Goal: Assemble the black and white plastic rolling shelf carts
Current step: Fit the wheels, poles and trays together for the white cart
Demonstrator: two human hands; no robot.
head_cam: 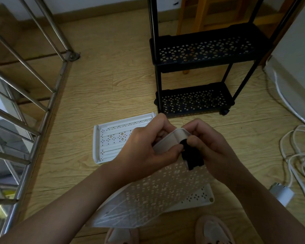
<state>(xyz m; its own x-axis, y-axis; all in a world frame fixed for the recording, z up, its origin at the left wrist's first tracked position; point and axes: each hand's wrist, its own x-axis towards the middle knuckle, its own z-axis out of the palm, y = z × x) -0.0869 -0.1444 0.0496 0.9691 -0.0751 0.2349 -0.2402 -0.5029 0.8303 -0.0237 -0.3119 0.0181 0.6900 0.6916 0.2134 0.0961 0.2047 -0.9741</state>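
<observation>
Your left hand (148,147) grips the raised corner of a white shelf tray (165,191), fingers curled over its rim and the thumb pressed along the outer wall. The tray is tilted, its perforated bottom sloping down toward your pink shoes (213,229), and its low edge is near the wooden floor (104,76). Your right hand (208,147) is curled round a black caster (192,158), pinching it between thumb and fingertips right against that same lifted corner. You cannot tell from here whether the caster's stem is seated in the tray. Just beyond your hands, a second white tray (113,136) lies flat on the floor, partly hidden by your left hand. Farther back on the right stands the black cart (201,48), upright with two perforated shelves showing between its dark poles, and one cart wheel (224,111) is visible at its near right corner. A steel railing (33,103) runs along the left side. On the right, white cables (296,150) are looped on the floor beside a white power adapter (283,195).
</observation>
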